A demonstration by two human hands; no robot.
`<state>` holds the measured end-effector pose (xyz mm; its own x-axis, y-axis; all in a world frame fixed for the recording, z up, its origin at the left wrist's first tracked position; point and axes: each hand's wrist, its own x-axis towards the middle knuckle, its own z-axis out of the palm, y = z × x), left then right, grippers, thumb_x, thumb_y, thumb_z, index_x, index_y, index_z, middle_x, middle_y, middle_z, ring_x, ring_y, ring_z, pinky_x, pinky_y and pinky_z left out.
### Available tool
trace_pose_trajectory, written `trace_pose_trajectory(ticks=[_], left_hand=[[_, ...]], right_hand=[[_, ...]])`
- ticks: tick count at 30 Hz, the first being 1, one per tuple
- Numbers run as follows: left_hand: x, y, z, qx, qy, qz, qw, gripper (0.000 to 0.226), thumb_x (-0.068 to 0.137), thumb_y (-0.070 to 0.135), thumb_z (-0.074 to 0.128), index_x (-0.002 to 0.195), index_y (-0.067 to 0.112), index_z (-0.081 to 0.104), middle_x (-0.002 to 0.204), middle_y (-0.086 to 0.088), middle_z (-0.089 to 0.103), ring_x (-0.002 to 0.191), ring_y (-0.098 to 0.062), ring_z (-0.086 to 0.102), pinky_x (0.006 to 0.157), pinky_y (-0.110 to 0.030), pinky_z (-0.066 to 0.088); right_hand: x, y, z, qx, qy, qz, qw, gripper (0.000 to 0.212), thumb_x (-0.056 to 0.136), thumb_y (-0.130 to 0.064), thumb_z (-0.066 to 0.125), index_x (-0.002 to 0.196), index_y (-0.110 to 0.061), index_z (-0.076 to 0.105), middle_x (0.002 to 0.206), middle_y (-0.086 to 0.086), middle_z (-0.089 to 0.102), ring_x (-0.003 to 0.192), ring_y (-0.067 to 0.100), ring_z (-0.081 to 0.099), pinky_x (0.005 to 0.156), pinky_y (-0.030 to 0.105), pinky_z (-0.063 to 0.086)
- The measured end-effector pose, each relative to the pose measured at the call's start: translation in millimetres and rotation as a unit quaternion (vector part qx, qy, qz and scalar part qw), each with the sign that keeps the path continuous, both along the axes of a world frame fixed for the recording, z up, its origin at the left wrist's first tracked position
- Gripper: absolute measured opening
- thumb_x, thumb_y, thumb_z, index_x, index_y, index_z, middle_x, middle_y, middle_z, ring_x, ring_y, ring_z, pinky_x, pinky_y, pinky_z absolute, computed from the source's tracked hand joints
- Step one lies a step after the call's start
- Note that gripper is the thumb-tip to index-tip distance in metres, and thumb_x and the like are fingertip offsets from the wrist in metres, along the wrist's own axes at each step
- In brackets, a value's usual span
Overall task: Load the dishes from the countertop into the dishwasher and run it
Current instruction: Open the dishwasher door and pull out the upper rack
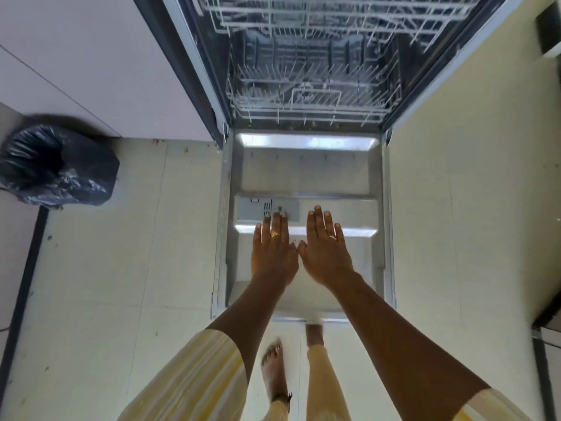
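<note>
The dishwasher stands open ahead of me, its steel door [306, 177] folded down flat over the floor. Both wire racks are bare: the lower rack [312, 95] sits inside the tub, the upper rack [340, 16] above it. A grey detergent compartment [258, 209] is set in the door's inner face. My left hand [273, 253] and my right hand [326, 253] hover side by side over the door, palms down, fingers stretched out, holding nothing. No dishes or countertop are in view.
A bin lined with a black bag [57, 168] stands on the floor at the left, against pale cabinet fronts [91, 65]. Cream floor tiles [121, 268] surround the door. My bare feet are just below the door's front edge.
</note>
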<state>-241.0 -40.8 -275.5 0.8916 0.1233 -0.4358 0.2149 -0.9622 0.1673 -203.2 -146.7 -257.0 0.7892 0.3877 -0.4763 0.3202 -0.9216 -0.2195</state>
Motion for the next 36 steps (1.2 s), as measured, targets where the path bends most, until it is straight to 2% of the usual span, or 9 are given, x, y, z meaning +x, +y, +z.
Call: trace_pose_trajectory(ticks=[4, 8, 11, 15, 20, 26, 29, 32, 36], left_hand=[[83, 7, 26, -0.023, -0.086, 0.009, 0.996, 0.069, 0.092, 0.049, -0.005, 0.148, 0.009, -0.008, 0.157, -0.01, -0.012, 0.144, -0.027, -0.012, 0.11, -0.035, -0.015], [171, 12, 57, 0.002, -0.141, -0.006, 0.99, 0.063, 0.101, 0.04, 0.017, 0.147, 0.007, -0.012, 0.155, -0.011, -0.019, 0.144, -0.025, -0.016, 0.115, -0.038, -0.012], [228, 14, 85, 0.025, -0.203, -0.006, 0.979, 0.065, 0.101, 0.036, 0.026, 0.147, 0.005, -0.008, 0.156, -0.012, -0.012, 0.145, -0.028, -0.01, 0.116, -0.039, -0.006], [273, 22, 112, 0.053, -0.201, -0.007, 0.978, 0.065, 0.098, 0.019, 0.03, 0.147, 0.005, -0.01, 0.156, -0.011, -0.015, 0.144, -0.029, -0.01, 0.115, -0.04, -0.007], [305, 30, 131, 0.052, -0.18, -0.002, 0.982, 0.066, 0.098, 0.021, 0.031, 0.148, 0.007, -0.009, 0.157, -0.009, -0.014, 0.145, -0.026, -0.011, 0.116, -0.038, -0.008], [326, 37, 126, 0.058, -0.149, 0.027, 0.987, 0.066, 0.096, 0.018, 0.031, 0.149, 0.008, -0.008, 0.157, -0.007, -0.011, 0.145, -0.026, -0.006, 0.117, -0.038, -0.004], [325, 39, 116, 0.043, -0.13, 0.031, 0.99, 0.066, 0.096, 0.017, 0.031, 0.149, 0.01, -0.007, 0.158, -0.006, -0.009, 0.146, -0.025, -0.006, 0.117, -0.038, -0.002], [321, 39, 113, 0.033, -0.15, 0.034, 0.988, 0.067, 0.095, 0.015, 0.036, 0.15, 0.008, -0.002, 0.158, -0.007, -0.002, 0.146, -0.026, -0.002, 0.118, -0.039, 0.001], [304, 33, 114, 0.018, -0.164, 0.041, 0.985, 0.066, 0.093, 0.01, 0.038, 0.149, 0.007, 0.003, 0.158, -0.008, 0.005, 0.146, -0.027, 0.001, 0.118, -0.039, 0.003]], right_hand=[[80, 8, 21, 0.031, -0.063, -0.015, 0.997, 0.063, 0.101, -0.033, 0.024, 0.147, -0.004, -0.008, 0.155, 0.014, -0.015, 0.143, 0.027, -0.012, 0.113, 0.036, -0.008], [166, 16, 47, 0.041, -0.132, -0.046, 0.989, 0.068, 0.099, -0.033, 0.03, 0.147, -0.003, -0.008, 0.155, 0.014, -0.015, 0.144, 0.027, -0.01, 0.115, 0.038, -0.003], [221, 19, 72, 0.042, -0.178, -0.056, 0.982, 0.069, 0.099, -0.033, 0.029, 0.146, -0.002, -0.01, 0.154, 0.016, -0.016, 0.143, 0.029, -0.012, 0.116, 0.041, -0.003], [275, 19, 100, 0.035, -0.193, -0.056, 0.979, 0.07, 0.099, -0.032, 0.031, 0.145, 0.0, -0.011, 0.154, 0.016, -0.018, 0.143, 0.029, -0.014, 0.115, 0.04, -0.005], [314, 31, 120, 0.026, -0.157, -0.035, 0.987, 0.073, 0.099, -0.032, 0.034, 0.145, 0.0, -0.013, 0.154, 0.015, -0.02, 0.143, 0.028, -0.016, 0.115, 0.039, -0.007], [333, 36, 115, -0.02, -0.075, -0.083, 0.993, 0.07, 0.099, -0.026, 0.034, 0.145, 0.001, -0.011, 0.155, 0.016, -0.015, 0.143, 0.028, -0.013, 0.116, 0.04, -0.005], [333, 37, 111, -0.019, -0.08, -0.089, 0.993, 0.066, 0.098, -0.022, 0.036, 0.147, 0.001, -0.003, 0.156, 0.016, -0.005, 0.144, 0.028, -0.005, 0.116, 0.04, 0.0], [330, 36, 109, -0.022, -0.097, -0.092, 0.991, 0.065, 0.098, -0.022, 0.037, 0.147, 0.001, 0.002, 0.156, 0.016, 0.004, 0.144, 0.029, 0.001, 0.116, 0.04, 0.002], [310, 35, 107, -0.029, -0.106, -0.1, 0.989, 0.061, 0.1, -0.026, 0.032, 0.146, 0.002, 0.003, 0.155, 0.017, 0.005, 0.144, 0.03, 0.003, 0.116, 0.04, 0.002]])
